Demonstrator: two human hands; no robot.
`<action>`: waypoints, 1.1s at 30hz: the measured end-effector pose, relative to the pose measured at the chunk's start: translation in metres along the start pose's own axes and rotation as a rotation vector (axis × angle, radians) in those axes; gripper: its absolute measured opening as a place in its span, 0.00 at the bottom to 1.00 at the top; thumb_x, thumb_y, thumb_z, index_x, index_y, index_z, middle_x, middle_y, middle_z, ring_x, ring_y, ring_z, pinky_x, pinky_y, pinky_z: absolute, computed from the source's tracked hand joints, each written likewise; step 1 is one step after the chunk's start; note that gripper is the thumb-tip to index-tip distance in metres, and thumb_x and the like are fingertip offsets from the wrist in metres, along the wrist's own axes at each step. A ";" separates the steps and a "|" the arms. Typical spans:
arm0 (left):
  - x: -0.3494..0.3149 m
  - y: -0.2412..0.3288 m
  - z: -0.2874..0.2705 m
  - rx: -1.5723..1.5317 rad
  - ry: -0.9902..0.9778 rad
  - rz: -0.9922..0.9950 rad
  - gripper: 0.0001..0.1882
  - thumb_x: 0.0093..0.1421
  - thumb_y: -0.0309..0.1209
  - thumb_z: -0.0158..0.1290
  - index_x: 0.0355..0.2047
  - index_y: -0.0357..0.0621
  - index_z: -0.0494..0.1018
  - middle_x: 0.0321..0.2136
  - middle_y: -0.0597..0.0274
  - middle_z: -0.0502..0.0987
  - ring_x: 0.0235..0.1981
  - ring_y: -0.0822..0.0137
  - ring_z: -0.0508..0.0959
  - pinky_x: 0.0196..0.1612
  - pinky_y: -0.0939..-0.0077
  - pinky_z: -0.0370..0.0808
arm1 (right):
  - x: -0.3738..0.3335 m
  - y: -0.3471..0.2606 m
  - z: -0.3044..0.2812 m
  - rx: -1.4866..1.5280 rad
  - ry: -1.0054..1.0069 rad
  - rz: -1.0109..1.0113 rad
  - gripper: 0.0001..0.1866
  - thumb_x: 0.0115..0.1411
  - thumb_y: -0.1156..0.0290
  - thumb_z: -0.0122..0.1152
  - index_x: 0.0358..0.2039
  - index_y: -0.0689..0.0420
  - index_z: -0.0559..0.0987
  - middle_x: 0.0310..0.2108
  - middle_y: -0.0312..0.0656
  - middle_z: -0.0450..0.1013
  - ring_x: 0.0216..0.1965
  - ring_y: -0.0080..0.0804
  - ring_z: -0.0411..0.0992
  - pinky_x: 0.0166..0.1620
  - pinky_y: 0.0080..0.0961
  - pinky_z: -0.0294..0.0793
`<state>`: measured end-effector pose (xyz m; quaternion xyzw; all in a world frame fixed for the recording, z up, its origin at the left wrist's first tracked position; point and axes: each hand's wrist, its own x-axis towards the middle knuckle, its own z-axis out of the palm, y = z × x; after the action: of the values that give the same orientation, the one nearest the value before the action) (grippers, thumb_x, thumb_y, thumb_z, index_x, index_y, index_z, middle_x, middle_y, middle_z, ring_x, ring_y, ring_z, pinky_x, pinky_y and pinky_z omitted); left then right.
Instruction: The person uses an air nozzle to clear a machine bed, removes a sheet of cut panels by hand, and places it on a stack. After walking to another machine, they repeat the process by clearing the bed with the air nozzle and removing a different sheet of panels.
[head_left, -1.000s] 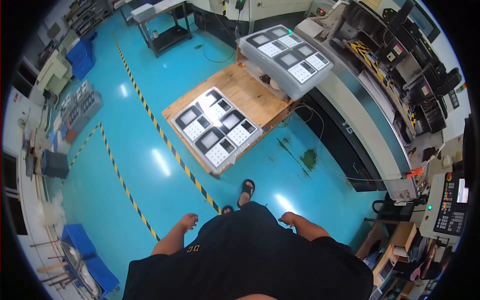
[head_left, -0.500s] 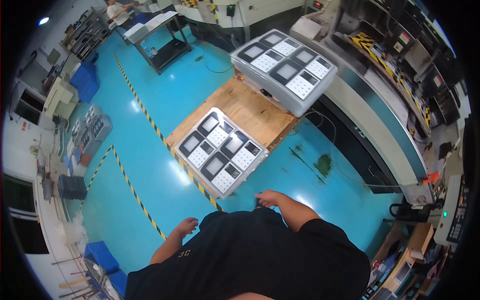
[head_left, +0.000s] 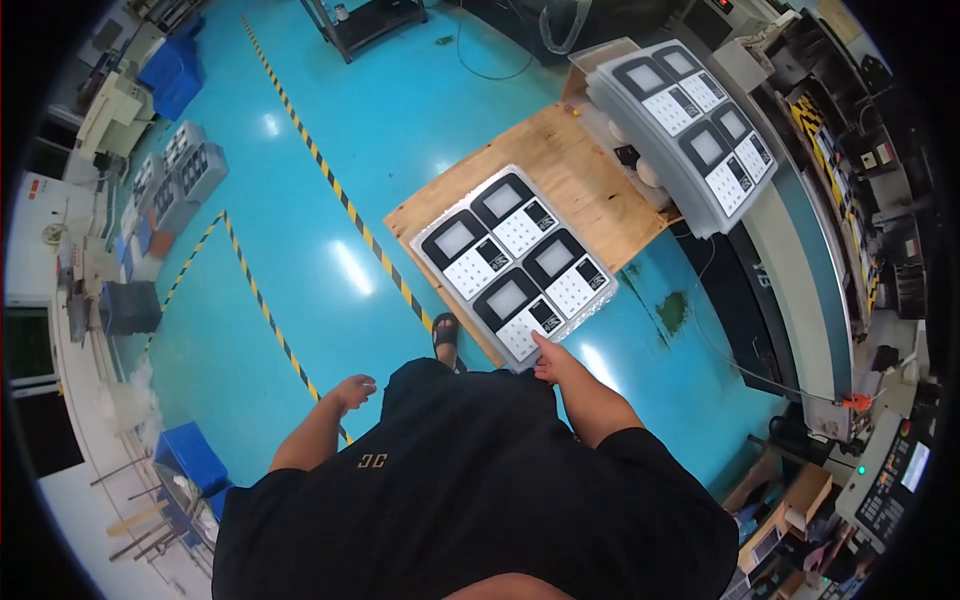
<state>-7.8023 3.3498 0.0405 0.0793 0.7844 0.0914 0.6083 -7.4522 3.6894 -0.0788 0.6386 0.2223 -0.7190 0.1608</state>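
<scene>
Right hand (head_left: 553,362) now reaching forward, fingertips touching near corner of white tray of keypad panels (head_left: 515,262) on wooden pallet (head_left: 570,175); grip not yet closed. Left hand (head_left: 352,390) hanging loose, empty, beside hip.

The person has stepped up to the low plywood pallet (head_left: 560,175); the right hand (head_left: 553,365), hanging at the side a second ago, now touches the near edge of the grey tray of black-and-white keypad panels (head_left: 515,265), while the left hand (head_left: 350,390) has drifted outward.
</scene>
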 end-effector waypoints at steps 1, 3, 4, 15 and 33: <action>0.004 -0.006 -0.017 -0.025 0.019 0.002 0.26 0.59 0.41 0.53 0.57 0.46 0.70 0.47 0.55 0.76 0.44 0.59 0.76 0.42 0.61 0.75 | 0.003 0.004 0.000 0.009 0.030 -0.007 0.56 0.51 0.30 0.60 0.69 0.52 0.53 0.69 0.59 0.48 0.67 0.57 0.50 0.64 0.49 0.56; 0.015 -0.013 -0.048 -0.026 -0.003 -0.010 0.26 0.59 0.41 0.53 0.57 0.47 0.70 0.46 0.56 0.76 0.43 0.60 0.76 0.42 0.61 0.75 | 0.008 0.005 0.007 0.025 0.088 -0.013 0.52 0.49 0.28 0.59 0.64 0.53 0.64 0.65 0.57 0.57 0.63 0.55 0.58 0.58 0.45 0.63; 0.021 -0.014 -0.062 -0.031 -0.007 -0.029 0.26 0.59 0.40 0.53 0.57 0.47 0.70 0.46 0.57 0.76 0.43 0.60 0.76 0.42 0.61 0.75 | 0.009 0.008 0.010 0.036 0.103 -0.013 0.52 0.49 0.28 0.59 0.64 0.53 0.64 0.65 0.57 0.57 0.63 0.55 0.58 0.58 0.45 0.63; 0.095 0.049 -0.116 0.312 -0.182 0.233 0.24 0.59 0.42 0.52 0.53 0.44 0.73 0.44 0.53 0.77 0.42 0.58 0.77 0.38 0.60 0.76 | 0.042 0.055 -0.051 -0.564 0.558 -0.138 0.56 0.49 0.28 0.59 0.55 0.76 0.70 0.51 0.65 0.71 0.54 0.52 0.71 0.55 0.39 0.71; 0.131 -0.014 -0.109 0.437 -0.273 0.014 0.27 0.62 0.53 0.49 0.51 0.46 0.74 0.47 0.54 0.77 0.41 0.55 0.79 0.39 0.52 0.77 | -0.049 0.060 0.022 -0.503 0.229 -0.399 0.21 0.61 0.54 0.56 0.38 0.62 0.77 0.29 0.43 0.76 0.30 0.34 0.75 0.30 0.31 0.73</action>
<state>-7.9410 3.3618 -0.0598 0.2260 0.6955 -0.0878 0.6764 -7.4331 3.6240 -0.0354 0.5996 0.5299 -0.5823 0.1435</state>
